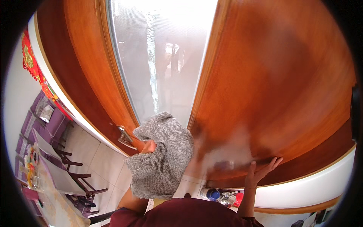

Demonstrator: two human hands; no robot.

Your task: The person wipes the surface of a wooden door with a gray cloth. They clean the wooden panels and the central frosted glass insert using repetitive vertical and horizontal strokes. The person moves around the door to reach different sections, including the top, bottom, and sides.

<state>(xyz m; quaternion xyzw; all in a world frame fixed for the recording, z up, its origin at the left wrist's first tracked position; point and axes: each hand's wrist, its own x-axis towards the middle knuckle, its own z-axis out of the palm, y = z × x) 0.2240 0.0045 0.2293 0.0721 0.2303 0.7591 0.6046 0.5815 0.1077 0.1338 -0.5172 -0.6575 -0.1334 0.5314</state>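
Observation:
In front of me stands a wooden door with a tall frosted glass panel, which has a clear wavy strip down it. My left hand holds a bunched grey towel against the lower part of the glass and its wooden edge; the cloth hides most of the fingers. Just left of the towel is a metal door handle. My right hand rests at the lower right of the brown door with its fingers spread and nothing held.
Jars with a blue lid and a red lid stand on the tiled floor near my feet. At left are a table with a covering, chairs and a purple sofa. Red and gold decorations hang beside the doorframe.

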